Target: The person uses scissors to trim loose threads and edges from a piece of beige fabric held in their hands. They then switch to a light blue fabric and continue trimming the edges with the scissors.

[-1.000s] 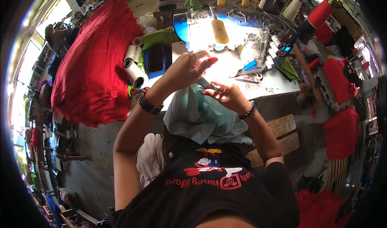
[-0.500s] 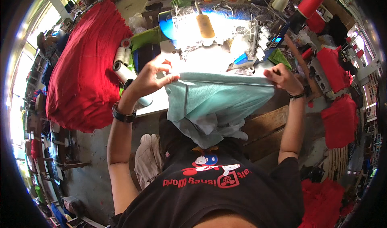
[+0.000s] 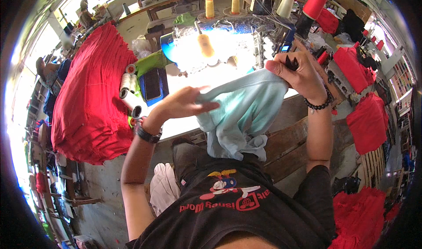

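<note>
A pale teal cloth garment (image 3: 246,104) hangs between my hands, bunched at its lower end above my lap. My right hand (image 3: 303,75) grips the upper right end of its edge band. Small black pointed tips (image 3: 291,63) stick out between the fingers of that hand and look like thread snips; the rest of them is hidden. At the garment's left side is my left hand (image 3: 184,103), slightly blurred. Its thumb lies in front of the cloth, the other fingers partly behind, and the band runs between them.
Beyond the garment stands a brightly lit sewing machine (image 3: 211,46) with thread cones around it. A large pile of red cloth (image 3: 92,99) lies at the left, beside white thread spools (image 3: 129,97) and a dark phone-like slab (image 3: 152,84). More red cloth (image 3: 369,121) is at the right.
The garment is no longer spread wide; its band now slants up to the right. My left hand moved right and lower, my right hand slightly left and up. Black tips now show in my right hand.
</note>
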{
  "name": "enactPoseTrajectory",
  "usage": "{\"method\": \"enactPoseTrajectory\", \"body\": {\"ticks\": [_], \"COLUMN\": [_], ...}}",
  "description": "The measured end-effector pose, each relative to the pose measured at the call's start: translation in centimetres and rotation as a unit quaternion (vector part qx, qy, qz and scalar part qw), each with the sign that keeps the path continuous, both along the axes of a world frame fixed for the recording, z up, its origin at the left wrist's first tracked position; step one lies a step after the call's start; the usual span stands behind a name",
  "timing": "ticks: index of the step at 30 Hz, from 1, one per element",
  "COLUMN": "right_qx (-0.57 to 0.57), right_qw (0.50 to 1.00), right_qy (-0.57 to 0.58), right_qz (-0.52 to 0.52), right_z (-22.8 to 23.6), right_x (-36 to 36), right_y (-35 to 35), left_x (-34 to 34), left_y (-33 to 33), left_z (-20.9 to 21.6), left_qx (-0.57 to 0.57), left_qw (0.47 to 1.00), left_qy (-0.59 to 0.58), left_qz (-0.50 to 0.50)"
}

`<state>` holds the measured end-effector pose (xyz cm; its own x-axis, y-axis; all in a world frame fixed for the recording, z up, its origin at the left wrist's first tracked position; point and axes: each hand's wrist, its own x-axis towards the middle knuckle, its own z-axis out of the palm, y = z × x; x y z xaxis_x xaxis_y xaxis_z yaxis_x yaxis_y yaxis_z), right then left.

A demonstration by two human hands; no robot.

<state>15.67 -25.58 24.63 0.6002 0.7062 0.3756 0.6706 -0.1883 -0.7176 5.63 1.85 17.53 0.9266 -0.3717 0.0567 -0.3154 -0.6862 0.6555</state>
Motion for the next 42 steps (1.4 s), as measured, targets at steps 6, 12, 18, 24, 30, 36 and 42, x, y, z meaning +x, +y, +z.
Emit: {"method": "enactPoseTrajectory", "body": {"ticks": [6, 12, 18, 24, 30, 36, 42], "right_qx": [0.029, -0.234, -0.047, 0.095, 0.063, 0.081, 0.114], "right_qw": [0.989, 0.941, 0.944, 0.900, 0.918, 0.913, 0.913], "right_qy": [-0.135, 0.123, 0.323, 0.402, 0.380, 0.388, 0.376], "right_qz": [0.059, 0.213, -0.035, -0.140, -0.098, -0.098, -0.110], "right_z": [-2.6, -4.3, -14.6, -26.1, -27.1, -26.7, -26.9], "right_x": [1.8, 2.6, 5.2, 8.4, 8.3, 7.8, 7.7], "right_y": [-1.6, -4.3, -1.3, 0.2, 1.5, 2.7, 3.3], "left_x": [-1.7, -3.1, -3.3, -3.8, -0.9, 0.0, -0.1], "left_y": [1.8, 6.8, 8.2, 4.0, 5.3, 4.8, 4.6], "left_z": [-3.1, -0.2, -12.6, -19.1, -21.3, -21.2, -20.7], "left_qx": [-0.393, -0.586, -0.485, -0.673, -0.643, -0.588, -0.517], "left_qw": [0.919, 0.798, 0.836, 0.711, 0.710, 0.735, 0.774], "left_qy": [-0.002, -0.092, -0.035, 0.084, 0.040, -0.022, -0.065], "left_qz": [0.008, -0.110, 0.253, 0.184, 0.284, 0.338, 0.361]}}
